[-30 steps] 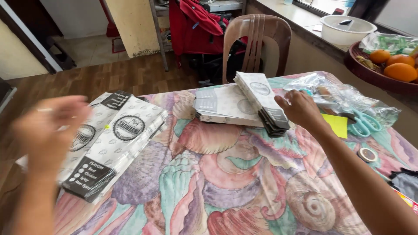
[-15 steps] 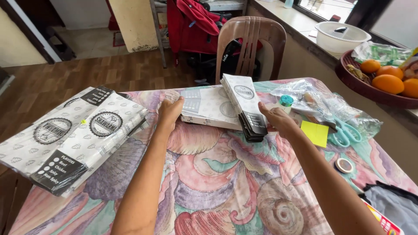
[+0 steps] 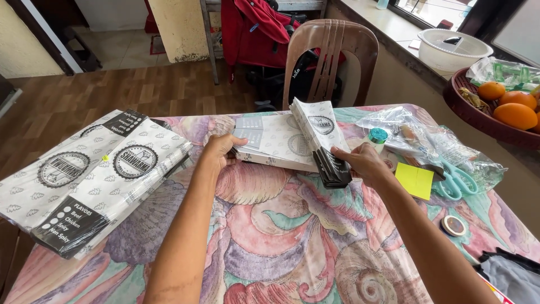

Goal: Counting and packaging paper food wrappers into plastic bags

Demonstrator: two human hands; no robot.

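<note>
Gripping the flat paper-bag stack (image 3: 275, 141) at its left edge, your left hand (image 3: 220, 149) curls closed; your right hand (image 3: 360, 160) pinches the upright bundle (image 3: 323, 138). Far right, a basket (image 3: 467, 101) holds oranges (image 3: 509, 107).

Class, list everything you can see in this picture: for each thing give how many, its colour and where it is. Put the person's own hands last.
paper bag stack: one, white with dark print, far middle of table, under both hands
upright bag bundle: one, white with black ends, leaning on that stack
spread paper bags: two bundles, white and black, table's left edge
tablecloth: one, shell pattern, pink and teal
sticky note: one, yellow, right of hands
scissors: one, teal handles, beside note
tape roll: one, right side of table
plastic bag: one, clear, far right
chair: one, brown plastic, behind table
oranges: a few, in a dark red bowl
left hand: on stack's left edge
right hand: at bundle's lower end
</note>
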